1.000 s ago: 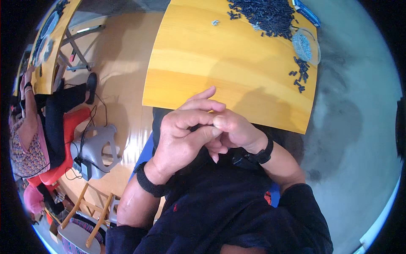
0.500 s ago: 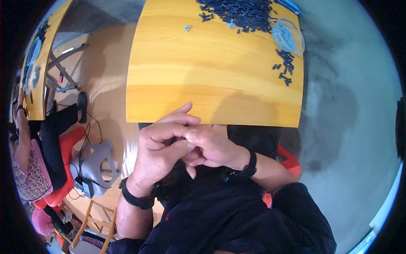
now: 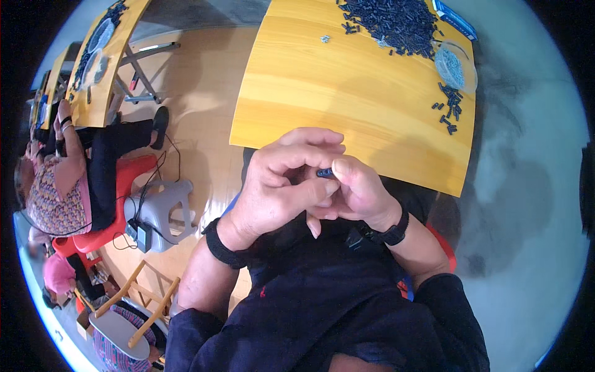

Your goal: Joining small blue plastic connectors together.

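Left hand [image 3: 273, 186]: bent inward over the lap, thumb and forefinger closed around a black cylindrical piece [image 3: 324, 173], the other fingers loosely curved.
Right hand [image 3: 361, 193]: meeting the left, its thumb laid against the right end of the piece; the fingers curl underneath, and from here I cannot tell whether they pinch it too.
Change: half a second ago the fingers covered that spot; now the thumbs have parted enough for the piece to come into sight.
Black cylindrical piece: short, slim, lying nearly level between the two hands, dark with a bluish sheen and small pale glints; its ends are partly hidden by skin.
Wrists: a black band [image 3: 221, 245] on the left, a black strap [image 3: 396, 229] on the right.
Yellow wood-grain tabletop [image 3: 347, 93]: just beyond the hands, its near edge by the knuckles.
Loose black pieces [image 3: 454, 102]: scattered near the right edge.
Clear round tub [image 3: 472, 77]: beside them, holding small silvery-blue parts [image 3: 449, 67].
Big black heap [image 3: 393, 25]: at the far side, near a blue box [image 3: 455, 20].
Tiny silvery cluster [image 3: 325, 39]: left of the heap.
Co-worker [image 3: 59, 198]: seated to the left at another yellow table [image 3: 114, 74].
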`<control>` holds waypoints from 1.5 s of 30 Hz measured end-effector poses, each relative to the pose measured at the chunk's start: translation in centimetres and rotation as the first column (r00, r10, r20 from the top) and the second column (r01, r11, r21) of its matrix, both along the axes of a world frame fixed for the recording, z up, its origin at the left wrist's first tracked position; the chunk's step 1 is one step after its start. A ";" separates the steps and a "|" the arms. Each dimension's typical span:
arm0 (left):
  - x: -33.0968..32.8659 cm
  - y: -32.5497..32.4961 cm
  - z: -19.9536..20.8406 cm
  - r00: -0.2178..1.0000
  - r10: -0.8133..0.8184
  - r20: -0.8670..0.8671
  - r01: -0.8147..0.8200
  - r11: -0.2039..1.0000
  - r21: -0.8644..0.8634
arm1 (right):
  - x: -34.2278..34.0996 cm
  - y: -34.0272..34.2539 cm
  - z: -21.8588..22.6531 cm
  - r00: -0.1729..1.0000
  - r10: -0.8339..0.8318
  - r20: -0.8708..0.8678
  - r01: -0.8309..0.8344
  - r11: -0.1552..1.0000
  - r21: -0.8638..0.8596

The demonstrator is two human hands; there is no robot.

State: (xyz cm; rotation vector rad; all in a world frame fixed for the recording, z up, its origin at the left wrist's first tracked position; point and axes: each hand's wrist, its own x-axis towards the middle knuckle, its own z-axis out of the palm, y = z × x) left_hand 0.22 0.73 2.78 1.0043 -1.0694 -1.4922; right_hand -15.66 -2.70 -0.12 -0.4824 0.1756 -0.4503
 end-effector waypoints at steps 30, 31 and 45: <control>-1.8 0.5 1.3 0.982 -0.185 0.024 0.186 0.978 -0.094 | -2.5 1.6 3.1 0.913 0.009 -0.408 -0.027 0.999 -0.039; -1.9 0.6 1.3 0.985 -0.171 0.018 0.172 0.982 -0.080 | -2.4 1.7 3.1 0.918 -0.030 -0.396 0.002 0.997 -0.071; -4.1 -0.2 2.1 0.998 -0.021 0.065 0.014 0.993 0.113 | -3.1 0.7 -0.2 0.994 -0.106 0.037 0.102 0.991 0.088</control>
